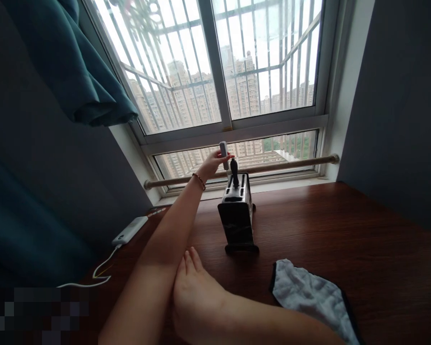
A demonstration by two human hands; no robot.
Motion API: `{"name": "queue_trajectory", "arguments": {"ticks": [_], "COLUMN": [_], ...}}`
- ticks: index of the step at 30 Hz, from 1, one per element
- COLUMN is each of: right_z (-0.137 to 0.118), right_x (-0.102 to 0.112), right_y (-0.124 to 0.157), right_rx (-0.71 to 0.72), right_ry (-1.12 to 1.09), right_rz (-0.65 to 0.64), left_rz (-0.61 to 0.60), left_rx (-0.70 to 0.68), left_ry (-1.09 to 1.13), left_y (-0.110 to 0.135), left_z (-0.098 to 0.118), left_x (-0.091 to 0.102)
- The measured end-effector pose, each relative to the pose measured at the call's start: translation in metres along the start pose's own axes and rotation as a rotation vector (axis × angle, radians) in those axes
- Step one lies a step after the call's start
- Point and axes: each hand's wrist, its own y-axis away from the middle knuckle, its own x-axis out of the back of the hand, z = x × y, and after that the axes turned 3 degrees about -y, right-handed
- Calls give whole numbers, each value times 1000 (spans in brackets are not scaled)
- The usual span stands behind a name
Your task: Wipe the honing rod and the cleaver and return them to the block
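My left hand (215,162) reaches out to the far side of the table and grips the light grey handle of a knife (223,154), held upright at the back of the knife block. Whether its blade is in a slot is hard to make out. The black knife block (237,223) stands on the table, slots facing up, and a black-handled tool (234,171) sticks out of its top. My right hand (197,292) is close in front of me, against or just beside my left forearm. Its visible fingers are stretched out, and nothing shows in them.
A grey cloth with black edging (309,297) lies crumpled at the right on the brown wooden table (301,225). At the left are a white power bank (130,231) and its white cable (84,285). A horizontal rail (290,164) crosses before the window, and a teal curtain (82,72) hangs upper left.
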Motion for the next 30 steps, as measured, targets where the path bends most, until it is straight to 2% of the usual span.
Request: {"name": "queue_trajectory", "arguments": {"ticks": [5,18,21,26,30], "right_z": [0,1,4,6,2], "right_x": [0,-1,-3,-4,3], "right_y": [2,7,7,6,5], "right_rx": [27,121,128,112,89], "right_ry": [57,84,87,80,99], "right_rz": [-62,-32,-69,-125,-179], "left_rz": [12,64,81,87,72], "left_rx": [0,80,92,96,86], "left_ry": [24,100,101,88,72], "left_y": [11,33,38,41,42], "left_z": [-13,-45,-52,-51,-45], "left_x": [-2,-6,-10,-16,-22]}}
